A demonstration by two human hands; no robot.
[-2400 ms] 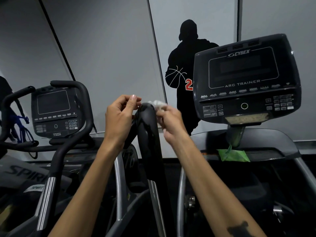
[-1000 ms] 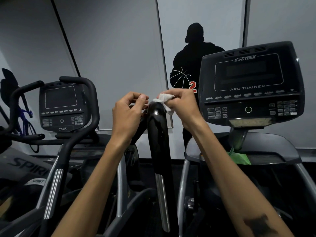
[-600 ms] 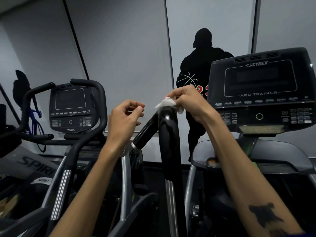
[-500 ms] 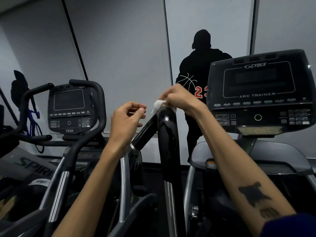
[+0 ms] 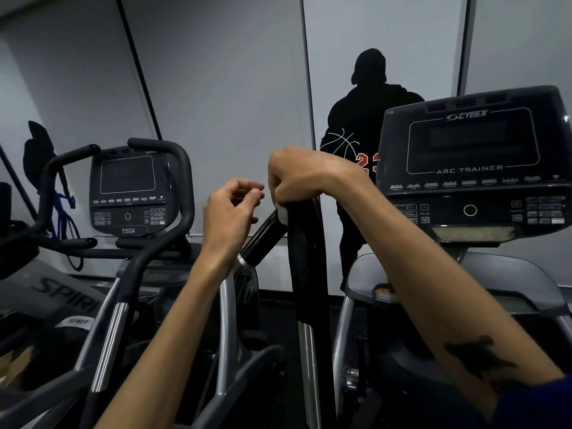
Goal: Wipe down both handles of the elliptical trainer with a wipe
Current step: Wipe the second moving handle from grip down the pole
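A black upright handle [image 5: 306,261] of the elliptical trainer rises in the middle of the view. My right hand [image 5: 301,176] wraps over its top end and presses a white wipe [image 5: 281,212] against it; only a small corner of the wipe shows below my fingers. My left hand [image 5: 230,212] hovers just to the left of the handle, fingers loosely curled and holding nothing. A second black grip [image 5: 263,239] slants down to the left behind the handle.
The Cybex Arc Trainer console [image 5: 473,168] stands at the right. Another trainer with a 750A console [image 5: 128,193] and curved black bars [image 5: 173,218] stands at the left. A grey wall with a dark player silhouette [image 5: 365,119] is behind.
My right hand has moved from pinching the wipe beside the handle's top to closing over the top, covering most of the wipe. My left hand has let go of the handle and drawn back left.
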